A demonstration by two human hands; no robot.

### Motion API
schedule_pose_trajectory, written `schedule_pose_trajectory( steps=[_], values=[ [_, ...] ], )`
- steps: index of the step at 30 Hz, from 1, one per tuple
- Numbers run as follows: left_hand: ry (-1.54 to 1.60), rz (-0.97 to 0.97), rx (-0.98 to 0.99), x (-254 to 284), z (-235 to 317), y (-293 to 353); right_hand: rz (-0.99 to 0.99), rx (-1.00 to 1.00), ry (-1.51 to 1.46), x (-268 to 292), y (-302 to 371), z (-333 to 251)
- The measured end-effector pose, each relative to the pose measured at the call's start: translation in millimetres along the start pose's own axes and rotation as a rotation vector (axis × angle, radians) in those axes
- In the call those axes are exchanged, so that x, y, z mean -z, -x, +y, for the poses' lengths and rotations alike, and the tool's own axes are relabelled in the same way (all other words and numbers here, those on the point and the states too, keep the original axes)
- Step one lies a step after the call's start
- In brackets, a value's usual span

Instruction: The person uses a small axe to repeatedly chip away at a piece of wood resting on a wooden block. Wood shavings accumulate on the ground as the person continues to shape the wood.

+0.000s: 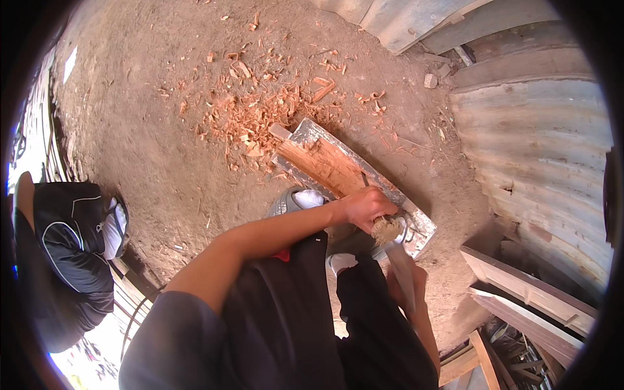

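A long wooden plank (323, 164) lies on the dirt, grey and weathered at its edges and freshly cut reddish on top. My left hand (365, 207) is closed around a chisel (387, 229) with a frayed wooden top, its thin blade resting on the plank's cut face. Just below it, my right hand (408, 284) grips a pale wooden mallet (399, 260) whose head is close to the chisel top. My foot in a grey shoe (290, 200) with a white sock is next to the plank's near edge.
Reddish wood chips (252, 117) are strewn over the dirt beyond the plank. Corrugated metal sheets (539, 143) stand at the right, and wooden boards (528, 292) are stacked at the lower right. Another person in black clothing (70, 260) is at the left edge.
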State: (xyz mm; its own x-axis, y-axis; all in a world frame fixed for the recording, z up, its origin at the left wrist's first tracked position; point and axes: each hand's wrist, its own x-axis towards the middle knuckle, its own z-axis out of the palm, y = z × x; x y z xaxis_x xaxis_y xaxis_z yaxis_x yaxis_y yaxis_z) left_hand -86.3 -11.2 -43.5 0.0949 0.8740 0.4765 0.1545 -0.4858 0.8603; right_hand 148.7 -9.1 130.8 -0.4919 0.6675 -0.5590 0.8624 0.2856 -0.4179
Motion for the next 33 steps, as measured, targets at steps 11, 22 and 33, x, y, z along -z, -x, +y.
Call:
schedule_pose_trajectory(
  steps=[11, 22, 33],
  values=[
    [-0.024, 0.093, 0.122, -2, 0, -10, -0.048, 0.012, -0.152, 27, -14, -56],
    [0.006, 0.122, 0.128, -2, 5, -11, 0.024, -0.071, -0.27, 58, -8, -78],
    [-0.056, 0.127, 0.238, -6, 5, -18, 0.069, -0.278, -0.542, 46, -4, -64]
  ],
)
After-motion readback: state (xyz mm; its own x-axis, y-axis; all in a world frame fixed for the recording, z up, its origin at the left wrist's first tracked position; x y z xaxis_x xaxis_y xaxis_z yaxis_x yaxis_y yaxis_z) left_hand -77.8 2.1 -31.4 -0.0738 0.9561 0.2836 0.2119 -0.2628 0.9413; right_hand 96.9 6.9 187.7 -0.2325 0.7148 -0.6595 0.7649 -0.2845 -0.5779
